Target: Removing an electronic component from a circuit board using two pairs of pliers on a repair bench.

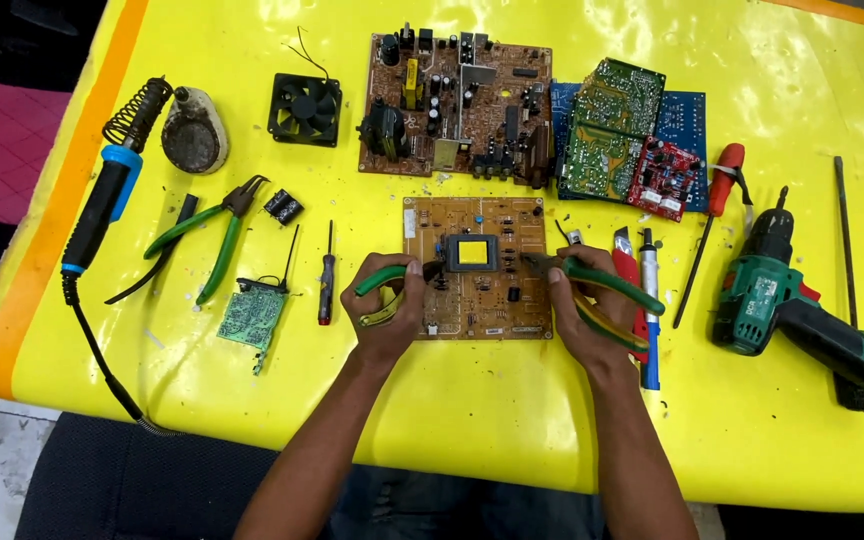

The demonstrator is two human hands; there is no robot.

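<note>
Green-handled pliers (392, 285) are clenched in my left hand (384, 305), and a second pair (592, 290) in my right hand (577, 315). Both noses meet the black-framed part (473, 253) from opposite sides, so it is braced. Its brown circuit board (476, 268) lies flat on the yellow worktop (452, 400), directly before me.

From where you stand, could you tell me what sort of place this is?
Most likely an electronics repair bench: a soldering iron lies on the yellow table, loose circuit boards are stacked at the back, and both hands work pliers at a brown board.
</note>
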